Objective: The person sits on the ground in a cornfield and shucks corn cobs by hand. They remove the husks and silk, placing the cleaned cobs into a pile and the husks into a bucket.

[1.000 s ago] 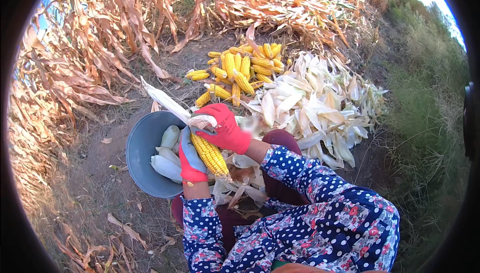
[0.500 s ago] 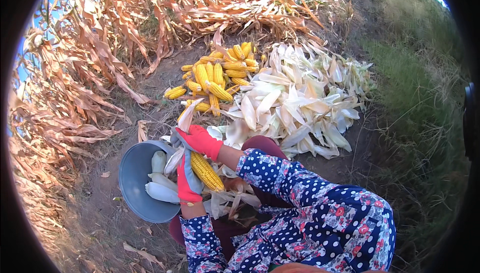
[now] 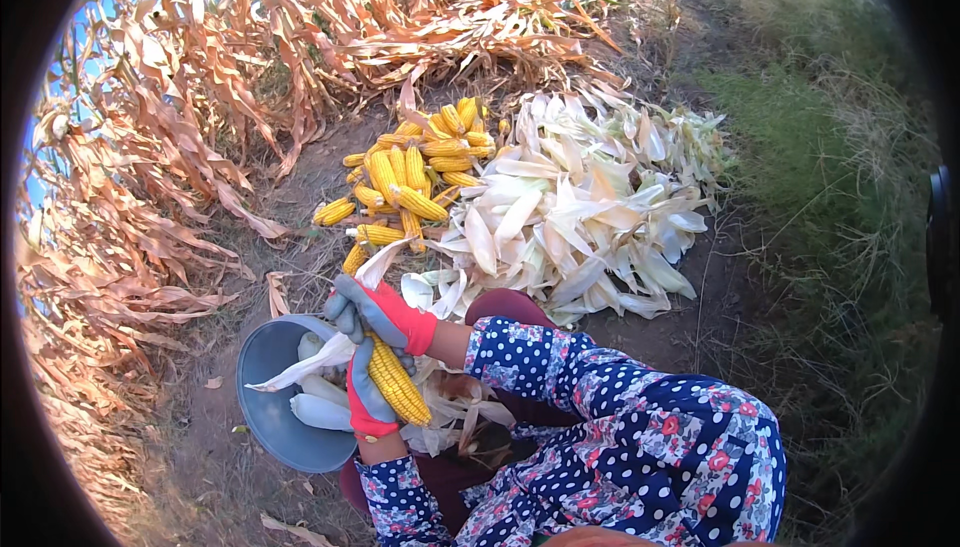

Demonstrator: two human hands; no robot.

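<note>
My left hand (image 3: 368, 389) holds a yellow cob (image 3: 398, 381) at a slant. My right hand (image 3: 392, 315) curls at its top end (I can't tell what it grips). A pale husk (image 3: 308, 363) sticks out over the grey bucket (image 3: 262, 419), and white ears (image 3: 322, 413) lie inside. Past my hands sits a pile of yellow cobs (image 3: 388, 175), with a big husk pile (image 3: 585, 212) on its right.

We wear red gloves (image 3: 407, 321) with grey-coated fingers (image 3: 352, 297), a navy long-sleeved top (image 3: 640, 447) (white dots, pinkish-red flowers) and maroon legwear (image 3: 508, 308).
</note>
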